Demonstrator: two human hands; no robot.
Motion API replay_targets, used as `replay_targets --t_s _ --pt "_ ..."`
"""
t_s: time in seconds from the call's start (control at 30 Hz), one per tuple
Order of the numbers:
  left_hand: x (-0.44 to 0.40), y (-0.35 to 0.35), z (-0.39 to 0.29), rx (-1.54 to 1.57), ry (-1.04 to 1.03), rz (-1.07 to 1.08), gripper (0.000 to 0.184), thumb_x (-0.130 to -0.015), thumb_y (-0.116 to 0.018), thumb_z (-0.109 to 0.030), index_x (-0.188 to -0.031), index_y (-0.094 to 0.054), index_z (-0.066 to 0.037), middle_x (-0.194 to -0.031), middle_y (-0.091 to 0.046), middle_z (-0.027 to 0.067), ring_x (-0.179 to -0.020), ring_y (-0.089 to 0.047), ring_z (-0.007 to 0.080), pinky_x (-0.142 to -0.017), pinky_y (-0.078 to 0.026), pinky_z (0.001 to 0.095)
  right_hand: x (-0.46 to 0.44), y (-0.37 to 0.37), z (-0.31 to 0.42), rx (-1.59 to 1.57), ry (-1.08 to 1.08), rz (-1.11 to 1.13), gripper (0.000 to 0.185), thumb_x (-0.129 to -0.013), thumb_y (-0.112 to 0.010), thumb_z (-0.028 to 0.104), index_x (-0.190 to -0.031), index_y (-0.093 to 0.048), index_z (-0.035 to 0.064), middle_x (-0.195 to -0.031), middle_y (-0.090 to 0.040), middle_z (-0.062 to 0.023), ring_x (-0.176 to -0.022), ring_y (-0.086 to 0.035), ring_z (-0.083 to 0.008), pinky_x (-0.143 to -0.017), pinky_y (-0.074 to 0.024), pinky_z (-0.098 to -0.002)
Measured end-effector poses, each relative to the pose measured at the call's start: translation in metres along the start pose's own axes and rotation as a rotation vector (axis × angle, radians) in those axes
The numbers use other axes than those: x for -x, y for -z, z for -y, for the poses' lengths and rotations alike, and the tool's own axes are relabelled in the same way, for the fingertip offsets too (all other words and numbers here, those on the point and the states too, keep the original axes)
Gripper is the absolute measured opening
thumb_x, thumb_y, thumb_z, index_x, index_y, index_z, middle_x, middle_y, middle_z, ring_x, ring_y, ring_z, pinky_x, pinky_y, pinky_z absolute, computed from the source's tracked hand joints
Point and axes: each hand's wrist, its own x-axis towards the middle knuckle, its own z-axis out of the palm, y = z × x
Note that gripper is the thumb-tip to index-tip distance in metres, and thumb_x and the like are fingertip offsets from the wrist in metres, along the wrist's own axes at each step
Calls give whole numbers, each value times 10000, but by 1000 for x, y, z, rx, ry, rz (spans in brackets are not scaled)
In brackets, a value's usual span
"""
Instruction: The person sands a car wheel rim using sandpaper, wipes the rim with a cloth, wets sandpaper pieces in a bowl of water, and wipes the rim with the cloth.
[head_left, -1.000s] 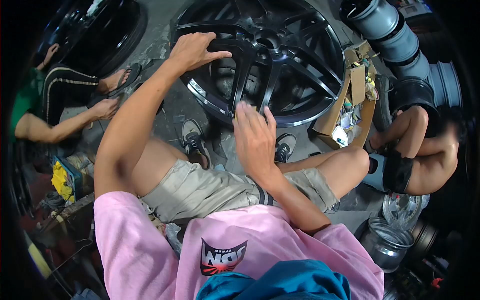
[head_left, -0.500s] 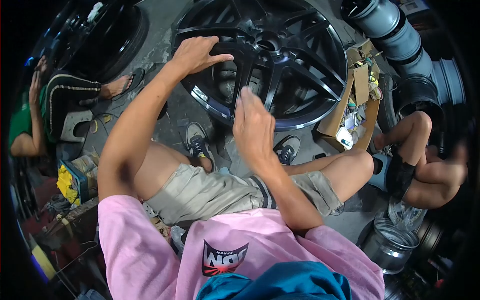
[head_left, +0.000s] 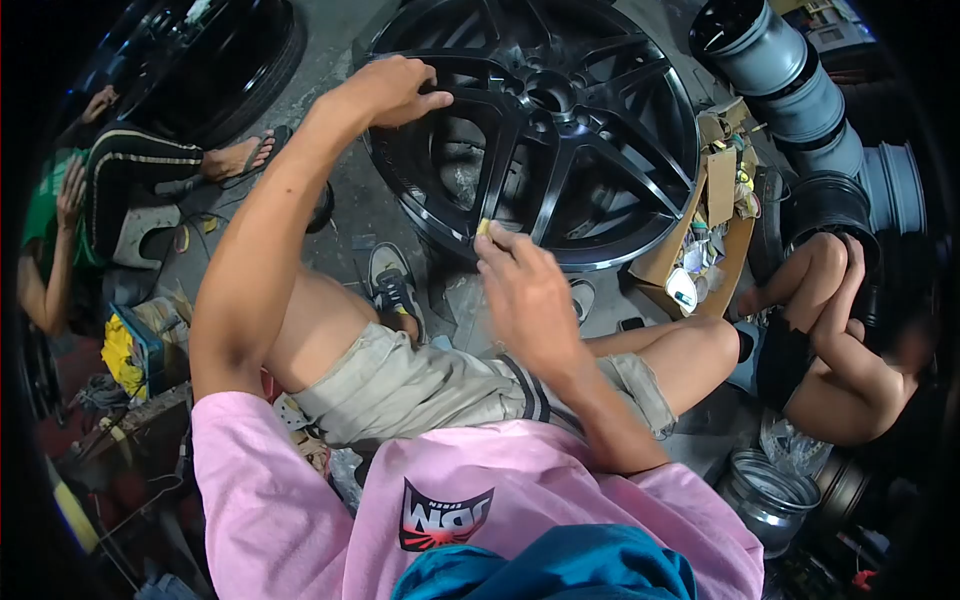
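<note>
**Right hand holding a yellow piece at a dark wheel's lower edge**

A broad black wheel is filling the upper centre of the frame, its face turned toward the camera. It is lying above the right hand and to the right of the left hand. Being round, it is showing no long axis, but the spoke arm nearest the right hand is running from the hub down and slightly left. The right hand is sitting at that arm's lower end and is nearer to it; the left hand is resting at the wheel's upper-left side.

The right hand is pinching a small yellow piece between its fingertips, apparently touching the wheel; its material is too small to tell. The left hand is curling over the edge, its thumb standing apart from the fingers; how firmly it is gripping, I cannot tell.

The wheel is looking like dark-coated metal: slim split spokes with brighter, glossy edges, a round centre hole and a smooth curved lip catching light. Right of it, an open cardboard box with matte brown walls is holding jumbled small items. Greyish, ribbed wheel barrels are lining the upper right, and a shiny silver wheel is standing at lower right. 2 other people are sitting at the left and right sides.
</note>
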Motion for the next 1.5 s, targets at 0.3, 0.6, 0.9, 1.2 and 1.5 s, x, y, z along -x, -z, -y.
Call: replay_targets --t_s 0.3,0.6,0.9,1.2,1.5 --pt "31 37 7 175 156 -53 475 -1039 -652 -443 -1129 -779 6 -855 -747 236 -774 -726 362 -751 -558 447 -30 14 -49 168 512 143 428 -903 -750 129 -1321 -708 46 -1385 -670 -90 -1346 -582 -323 -1107 -457 -480" --pt "44 35 29 256 73 -156 462 -1041 -657 -404 -1157 -760 32 -818 -718 227 -744 -689 337 -731 -535 430 -54 14 -63 132 534 127 455 -859 -771 131 -1293 -719 7 -1381 -673 -134 -1397 -558 -313 -1163 -436 -447" --pt "44 47 11 301 106 -164 456 -1044 -656 -402 -1132 -747 36 -748 -657 192 -668 -586 279 -675 -491 419 -135 0 -96 49 325 44 267 -1009 -640 114 -1215 -732 -29 -1261 -700 -218 -1123 -691 -418 -969 -571 -455" --pt "46 44 17 329 80 -203 440 -1039 -663 -378 -1130 -743 45 -757 -659 189 -665 -575 268 -668 -487 417 -96 -23 -69 57 283 -148 277 -944 -684 74 -1191 -733 -41 -1286 -671 -201 -1245 -640 -384 -1137 -474 -484" --pt "47 46 7 367 63 -201 429 -1033 -669 -375 -1121 -760 35 -783 -688 207 -674 -604 281 -676 -487 423 -136 -10 -99 -7 142 -64 255 -1011 -615 137 -1149 -737 -39 -1034 -736 -221 -984 -692 -422 -973 -523 -494"
